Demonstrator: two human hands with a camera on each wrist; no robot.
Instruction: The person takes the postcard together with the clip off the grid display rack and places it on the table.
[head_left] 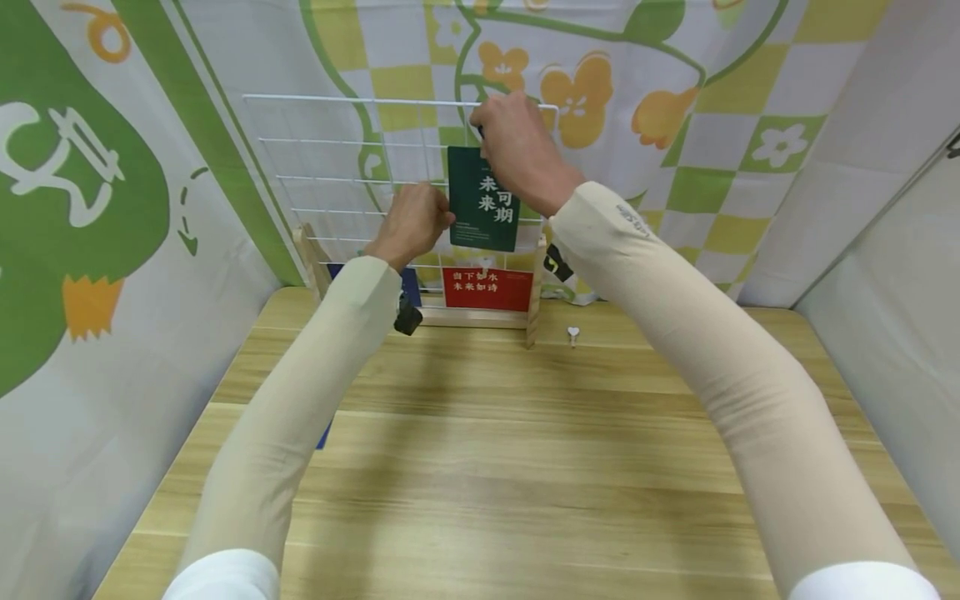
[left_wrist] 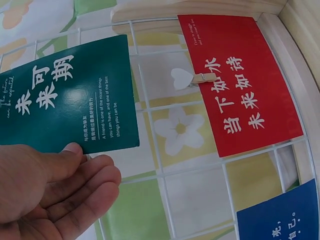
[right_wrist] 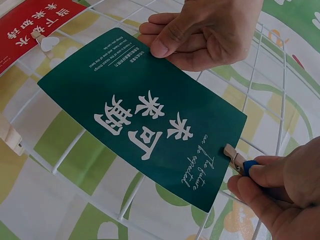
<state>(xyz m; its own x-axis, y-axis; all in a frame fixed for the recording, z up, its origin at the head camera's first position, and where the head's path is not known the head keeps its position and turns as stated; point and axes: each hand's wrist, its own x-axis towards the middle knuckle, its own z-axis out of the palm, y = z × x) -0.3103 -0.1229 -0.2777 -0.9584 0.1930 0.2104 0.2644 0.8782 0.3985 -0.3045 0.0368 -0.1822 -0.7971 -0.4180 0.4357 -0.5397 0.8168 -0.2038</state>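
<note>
A green card (head_left: 468,221) with white lettering lies against the upper part of a white wire grid (head_left: 322,142). My left hand (head_left: 416,221) pinches the card's lower left edge between thumb and fingers, plain in the left wrist view. At its top edge, my right hand (right_wrist: 280,195) pinches a small wooden clothespin (right_wrist: 233,154) with a blue ornament (right_wrist: 248,166). The clothespin's tip overlaps the card's edge. Below hangs a red card (left_wrist: 245,90), with a clothespin bearing a white heart (left_wrist: 182,79) on its edge.
Wooden posts (head_left: 534,300) hold up the grid on the wooden table (head_left: 480,467). A blue card (left_wrist: 280,215) sits low on the left of the grid. Another heart clothespin (head_left: 573,333) lies right of the stand. Blue shows beside the left forearm (head_left: 325,435). Patterned cloth hangs behind.
</note>
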